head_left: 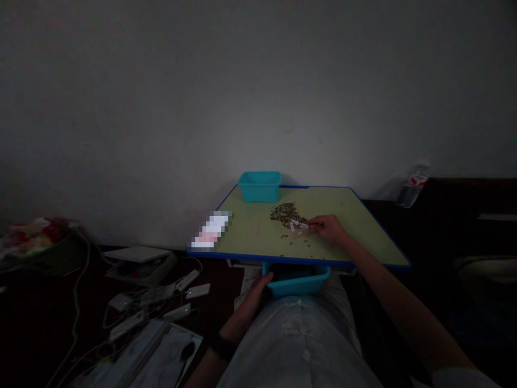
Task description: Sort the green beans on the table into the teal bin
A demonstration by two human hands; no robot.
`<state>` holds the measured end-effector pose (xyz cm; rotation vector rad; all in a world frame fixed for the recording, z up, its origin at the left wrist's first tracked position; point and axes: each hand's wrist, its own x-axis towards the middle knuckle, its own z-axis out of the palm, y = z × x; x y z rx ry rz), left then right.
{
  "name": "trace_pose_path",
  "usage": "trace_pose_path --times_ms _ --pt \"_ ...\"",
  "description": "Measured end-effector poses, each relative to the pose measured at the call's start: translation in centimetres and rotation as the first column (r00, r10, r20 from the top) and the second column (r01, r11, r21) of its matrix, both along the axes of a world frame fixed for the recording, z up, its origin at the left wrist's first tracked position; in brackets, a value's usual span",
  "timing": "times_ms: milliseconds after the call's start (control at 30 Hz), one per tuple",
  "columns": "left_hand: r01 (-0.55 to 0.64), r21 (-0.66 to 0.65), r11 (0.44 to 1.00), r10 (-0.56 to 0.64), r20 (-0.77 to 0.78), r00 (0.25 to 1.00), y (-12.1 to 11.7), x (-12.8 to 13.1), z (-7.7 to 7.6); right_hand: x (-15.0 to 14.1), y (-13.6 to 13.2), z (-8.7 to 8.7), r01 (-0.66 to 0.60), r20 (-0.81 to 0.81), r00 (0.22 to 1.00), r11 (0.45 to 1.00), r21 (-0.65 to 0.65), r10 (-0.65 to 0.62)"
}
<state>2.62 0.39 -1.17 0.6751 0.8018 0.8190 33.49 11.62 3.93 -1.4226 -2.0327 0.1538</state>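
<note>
My right hand (329, 229) is closed over the table, its fingers pinching a small pale, whitish-pink flat piece (299, 224) whose exact kind I cannot make out. That piece lies at the near right edge of a pile of small brown bits (283, 212), seed-like or bead-like. A few loose bits are scattered in front of the pile. My left hand (262, 288) grips the left side of a turquoise plastic tub (301, 285) at my lap, just below the table's front edge. The tub's inside is dark, so its contents are hidden.
A second turquoise tub (260, 187) stands at the back left of the blue-edged table (343, 202). Left of the pile is a small pinkish patch (253, 229). A pixelated bright rectangle (210, 230) covers the left edge. Cables and chargers (161, 299) clutter the left; a bottle (412, 186) stands right.
</note>
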Motion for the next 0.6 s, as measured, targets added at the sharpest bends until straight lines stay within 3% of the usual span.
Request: trace_pose_path --times_ms 300,600 --pt "0.015 0.018 1.0 -0.015 0.022 1.0 -0.1 0.0 0.0 -0.5 0.1 -0.5 0.007 0.034 0.999 0.998 0.067 -0.009" --pt "-0.005 0.052 0.999 0.007 -0.032 0.999 0.4 -0.1 -1.0 -0.7 -0.1 -0.3 0.02 0.069 0.997 0.996 0.093 -0.026"
